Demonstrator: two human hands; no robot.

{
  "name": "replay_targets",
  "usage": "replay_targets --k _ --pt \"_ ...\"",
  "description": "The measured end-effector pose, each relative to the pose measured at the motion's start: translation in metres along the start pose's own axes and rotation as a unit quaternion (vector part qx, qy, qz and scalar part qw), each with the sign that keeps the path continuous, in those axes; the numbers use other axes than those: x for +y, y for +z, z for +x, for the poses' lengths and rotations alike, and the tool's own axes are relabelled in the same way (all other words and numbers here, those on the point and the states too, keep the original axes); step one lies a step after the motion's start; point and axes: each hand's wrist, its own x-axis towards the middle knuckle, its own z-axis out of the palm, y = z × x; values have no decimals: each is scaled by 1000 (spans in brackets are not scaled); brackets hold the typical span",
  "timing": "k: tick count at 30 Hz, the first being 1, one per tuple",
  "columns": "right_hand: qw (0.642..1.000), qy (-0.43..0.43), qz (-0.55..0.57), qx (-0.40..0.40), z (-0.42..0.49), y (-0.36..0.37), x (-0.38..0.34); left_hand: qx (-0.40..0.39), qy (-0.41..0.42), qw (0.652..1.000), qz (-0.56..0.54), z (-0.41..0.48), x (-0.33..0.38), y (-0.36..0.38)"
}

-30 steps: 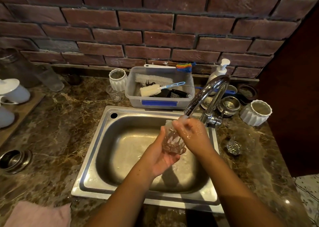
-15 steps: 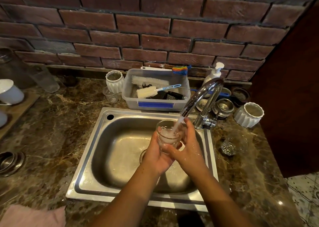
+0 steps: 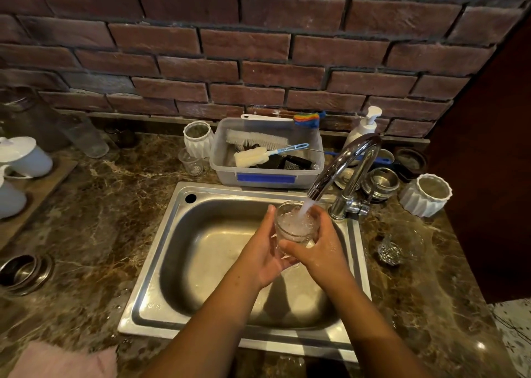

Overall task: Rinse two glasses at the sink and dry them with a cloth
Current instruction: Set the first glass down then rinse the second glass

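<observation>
While water from the tap (image 3: pixel 342 165) fills it, the glass (image 3: pixel 294 225) sits upright over the sink (image 3: pixel 161 251), left hand (image 3: pixel 263 252) and right hand (image 3: pixel 323 247) both grasping it, presumably to steady it for rinsing.

Plastic tub (image 3: pixel 224 171) w/ brushes (image 3: pixel 255 140); soap pump (image 3: pixel 362 129) just R; ribbed pot (image 3: pixel 425 196) far R.

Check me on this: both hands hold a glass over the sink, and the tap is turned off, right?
Not quite. The left hand and the right hand do hold the glass over the sink, but the tap is running: the head view shows water streaming into the glass.
</observation>
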Motion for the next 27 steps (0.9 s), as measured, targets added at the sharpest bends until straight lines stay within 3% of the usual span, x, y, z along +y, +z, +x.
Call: replay_targets --k 27 --pt "997 10 0 -71 0 -10 20 24 70 996 43 0 -4 -16"
